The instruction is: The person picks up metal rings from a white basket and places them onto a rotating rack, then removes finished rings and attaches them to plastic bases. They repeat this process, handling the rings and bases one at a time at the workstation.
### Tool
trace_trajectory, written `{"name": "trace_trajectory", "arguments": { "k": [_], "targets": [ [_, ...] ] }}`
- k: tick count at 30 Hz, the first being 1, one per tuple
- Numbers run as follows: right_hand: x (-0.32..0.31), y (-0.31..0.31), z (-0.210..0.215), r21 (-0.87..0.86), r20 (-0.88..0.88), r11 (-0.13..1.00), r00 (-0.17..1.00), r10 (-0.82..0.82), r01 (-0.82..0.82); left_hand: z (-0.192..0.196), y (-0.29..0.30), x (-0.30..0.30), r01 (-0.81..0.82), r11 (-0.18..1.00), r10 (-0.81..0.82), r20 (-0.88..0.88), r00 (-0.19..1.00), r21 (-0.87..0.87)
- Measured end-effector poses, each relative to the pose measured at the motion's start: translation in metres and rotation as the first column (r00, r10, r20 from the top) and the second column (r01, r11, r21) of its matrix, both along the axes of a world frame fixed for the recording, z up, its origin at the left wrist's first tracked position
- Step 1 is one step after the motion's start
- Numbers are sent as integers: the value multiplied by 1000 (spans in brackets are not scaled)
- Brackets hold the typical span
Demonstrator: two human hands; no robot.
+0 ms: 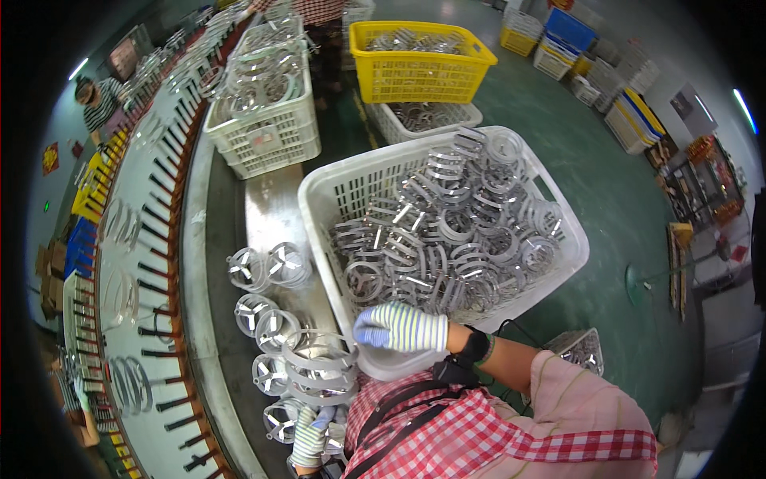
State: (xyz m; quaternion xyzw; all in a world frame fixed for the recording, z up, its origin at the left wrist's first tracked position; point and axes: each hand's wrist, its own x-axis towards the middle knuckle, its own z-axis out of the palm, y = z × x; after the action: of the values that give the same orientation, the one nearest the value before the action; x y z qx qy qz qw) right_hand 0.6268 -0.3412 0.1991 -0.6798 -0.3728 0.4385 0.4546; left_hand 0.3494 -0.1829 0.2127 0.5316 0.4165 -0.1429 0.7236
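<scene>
My left hand (309, 437), in a striped knit glove, is low beside my apron with its fingers closed against a metal ring frame (319, 371). This frame has several silvery hoops joined by crosspieces and looks larger than those around it. My right hand (403, 327), gloved the same way, is over the near left corner of a white plastic basket (317, 199). Its fingers are curled, and the tips come close to the frame's upper hoop; whatever they grip is hidden. Jumbled ring frames (455, 231) heap up in the basket.
Smaller ring frames (267, 315) stand on the metal table (271, 211) at left. Beyond it runs a curved conveyor (179, 319) with dark prongs. A white crate (263, 140) and a yellow crate (423, 76) hold more frames. Other people (104, 108) stand farther off.
</scene>
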Motion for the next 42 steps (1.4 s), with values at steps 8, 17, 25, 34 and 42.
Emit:
{"name": "trace_trajectory", "arguments": {
  "k": [8,17,25,34,42],
  "targets": [
    [84,-160,-144,-441,352,674,805,-478,593,24,-3,1,-288,949,289,-11,957,-132],
    [93,-243,-223,-904,252,400,944,211,152,49,0,33,-256,939,279,72,958,-230],
    [88,-272,-229,-714,267,692,872,410,-107,61,-2,30,-217,976,210,-186,960,-19],
    [78,-254,-180,-727,25,672,983,-181,143,65,11,47,-187,967,182,-48,982,-171],
    [86,-193,-82,-480,471,729,844,-256,488,-11,123,42,232,354,-447,-54,893,906]
  ]
}}
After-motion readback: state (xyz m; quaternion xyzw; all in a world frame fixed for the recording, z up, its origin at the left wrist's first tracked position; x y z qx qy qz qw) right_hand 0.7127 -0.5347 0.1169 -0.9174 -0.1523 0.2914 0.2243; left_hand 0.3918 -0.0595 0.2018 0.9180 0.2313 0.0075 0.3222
